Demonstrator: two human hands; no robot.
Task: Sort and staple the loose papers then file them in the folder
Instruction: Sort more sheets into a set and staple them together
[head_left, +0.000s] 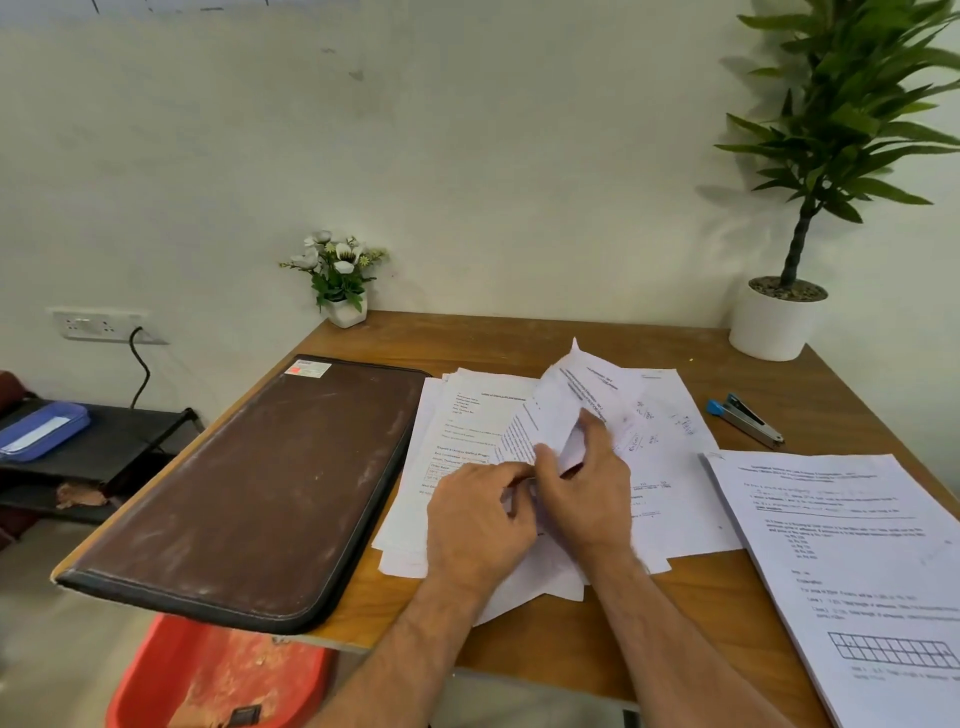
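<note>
A heap of loose printed papers (670, 499) lies in the middle of the wooden table (545, 639). My right hand (587, 493) grips a bent, lifted sheet (566, 400) over the heap, thumb on its near edge. My left hand (478, 519) pinches paper edges right beside it. A closed brown zip folder (260, 488) lies on the table's left side, overhanging the edge. A blue and grey stapler (745, 418) lies to the right of the heap. A second stack of printed sheets (852, 561) sits at the right front.
A small white pot of white flowers (340, 283) stands at the back left corner and a tall potted plant (784, 312) at the back right. A black shelf with a blue case (44, 428) and a red tub (218, 675) are left of the table.
</note>
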